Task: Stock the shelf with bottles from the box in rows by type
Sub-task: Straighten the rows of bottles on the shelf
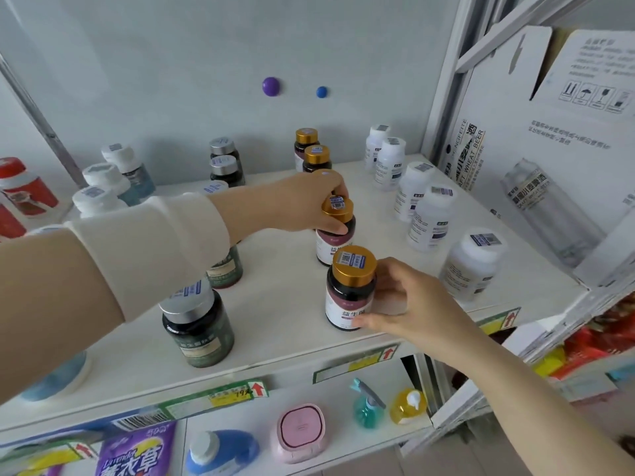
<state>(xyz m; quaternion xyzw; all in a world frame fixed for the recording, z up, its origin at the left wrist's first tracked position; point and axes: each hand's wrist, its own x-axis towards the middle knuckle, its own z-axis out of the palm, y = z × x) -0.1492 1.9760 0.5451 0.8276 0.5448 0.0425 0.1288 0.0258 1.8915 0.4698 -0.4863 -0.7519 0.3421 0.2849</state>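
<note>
Gold-capped dark maroon-label bottle (347, 290) is gripped round its body by the right hand (409, 304) at the white shelf's (281, 304) near edge. The twin bottle (335, 235) just behind is held at the cap by the left hand (305, 204). Judged light, rigid, slick: body grip preferred.

Shop. Yellow-green paper price tags with red arrows (237, 393) line white shelf edge (295, 355) below grip of right hand (412, 304) on gold-capped dark bottle (348, 290); barcode-stickered white bottles (429, 218) right of grip; purple detergent pouch (137, 455) beneath.
</note>
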